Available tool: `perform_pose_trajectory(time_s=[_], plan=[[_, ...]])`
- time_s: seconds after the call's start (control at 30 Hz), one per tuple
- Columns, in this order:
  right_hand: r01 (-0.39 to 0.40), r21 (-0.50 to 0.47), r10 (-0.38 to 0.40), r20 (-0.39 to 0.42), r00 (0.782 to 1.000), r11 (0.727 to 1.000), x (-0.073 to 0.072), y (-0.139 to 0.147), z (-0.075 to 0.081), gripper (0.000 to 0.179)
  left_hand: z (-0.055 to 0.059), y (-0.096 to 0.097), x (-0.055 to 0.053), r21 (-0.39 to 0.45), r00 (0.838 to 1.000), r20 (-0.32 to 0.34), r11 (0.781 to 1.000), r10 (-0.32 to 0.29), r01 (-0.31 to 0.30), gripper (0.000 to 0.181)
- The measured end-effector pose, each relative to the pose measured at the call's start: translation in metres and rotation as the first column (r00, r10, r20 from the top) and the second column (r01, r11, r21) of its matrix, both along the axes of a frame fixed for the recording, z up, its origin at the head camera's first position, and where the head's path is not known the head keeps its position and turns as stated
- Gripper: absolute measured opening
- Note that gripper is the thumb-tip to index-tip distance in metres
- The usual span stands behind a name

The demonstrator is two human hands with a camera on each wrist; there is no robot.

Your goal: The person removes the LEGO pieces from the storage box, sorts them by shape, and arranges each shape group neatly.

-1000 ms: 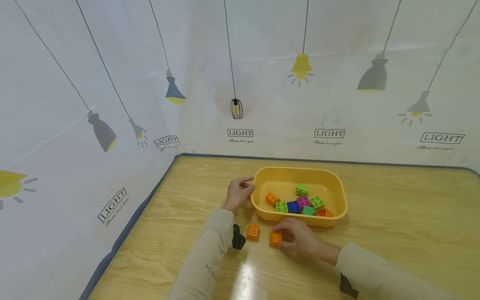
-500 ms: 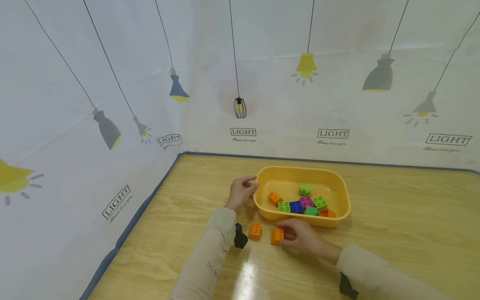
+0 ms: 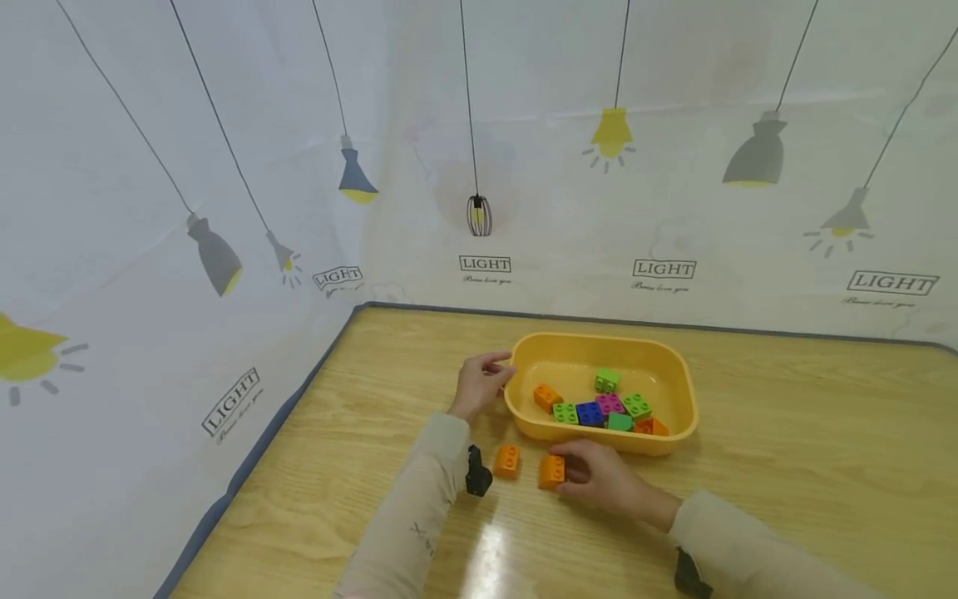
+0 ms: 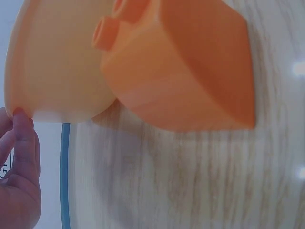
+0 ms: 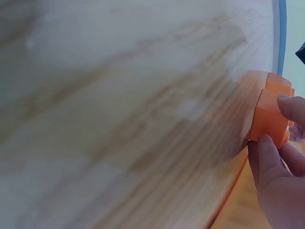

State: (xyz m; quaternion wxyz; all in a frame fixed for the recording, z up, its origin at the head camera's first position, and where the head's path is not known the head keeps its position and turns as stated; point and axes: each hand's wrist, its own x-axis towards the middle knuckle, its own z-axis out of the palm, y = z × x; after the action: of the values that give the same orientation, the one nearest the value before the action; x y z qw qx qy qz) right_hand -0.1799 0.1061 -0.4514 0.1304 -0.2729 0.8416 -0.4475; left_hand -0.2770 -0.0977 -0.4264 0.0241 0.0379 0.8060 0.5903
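Right hand (image 3: 609, 484) pinches orange block (image 3: 552, 472) between thumb and fingers at tabletop (image 3: 808, 416), second orange block (image 3: 508, 462) just to its left. Left hand (image 3: 477, 387), fingers fairly straight, touches yellow tray (image 3: 599, 347), which sits just beyond right hand, mixed bricks (image 3: 590, 413) inside.

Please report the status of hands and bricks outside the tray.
Left hand touching left end of yellow tray. Right hand pinching one orange brick. Second orange brick left of it, ungripped. Nothing visible between them.
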Motion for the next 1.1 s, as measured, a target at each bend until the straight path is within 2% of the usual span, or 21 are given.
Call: perform_pose_trajectory(time_s=[0.3, 0.63, 0.7, 0.83, 0.9, 0.97, 1.1], plan=[[0.005, -0.062, -0.007, -0.026, 1.000, 0.998, 0.005, 0.009, 0.005, 0.045, 0.000, 0.001, -0.001, 0.011, 1.000, 0.009, 1.000, 0.000, 0.000, 0.032], [-0.039, -0.113, 0.035, -0.034, 0.999, 0.993, 0.015, 0.030, 0.031, 0.041, -0.002, 0.000, -0.001, 0.013, 1.000, 0.019, 1.000, -0.007, 0.006, 0.032], [-0.050, -0.118, 0.043, -0.063, 0.997, 0.992, 0.015, 0.032, 0.036, 0.039, -0.002, -0.001, -0.001, 0.017, 1.000, 0.021, 1.000, -0.009, 0.009, 0.032], [-0.062, -0.104, 0.040, -0.199, 0.979, 0.993, 0.011, 0.033, 0.048, 0.033, -0.001, -0.002, -0.002, 0.023, 1.000, 0.026, 1.000, -0.011, 0.010, 0.033], [-0.058, -0.101, 0.033, -0.235, 0.971, 0.993, 0.008, 0.033, 0.054, 0.031, 0.000, -0.001, -0.001, 0.024, 1.000, 0.027, 1.000, -0.010, 0.010, 0.033], [-0.052, -0.106, 0.027, -0.223, 0.975, 0.993, 0.004, 0.032, 0.059, 0.031, 0.001, -0.001, -0.001, 0.018, 1.000, 0.026, 1.000, -0.010, 0.010, 0.033], [0.002, -0.054, -0.012, -0.188, 0.982, 0.999, -0.007, 0.029, 0.065, 0.029, 0.001, -0.001, 0.000, 0.007, 1.000, 0.029, 1.000, -0.006, 0.005, 0.033]])
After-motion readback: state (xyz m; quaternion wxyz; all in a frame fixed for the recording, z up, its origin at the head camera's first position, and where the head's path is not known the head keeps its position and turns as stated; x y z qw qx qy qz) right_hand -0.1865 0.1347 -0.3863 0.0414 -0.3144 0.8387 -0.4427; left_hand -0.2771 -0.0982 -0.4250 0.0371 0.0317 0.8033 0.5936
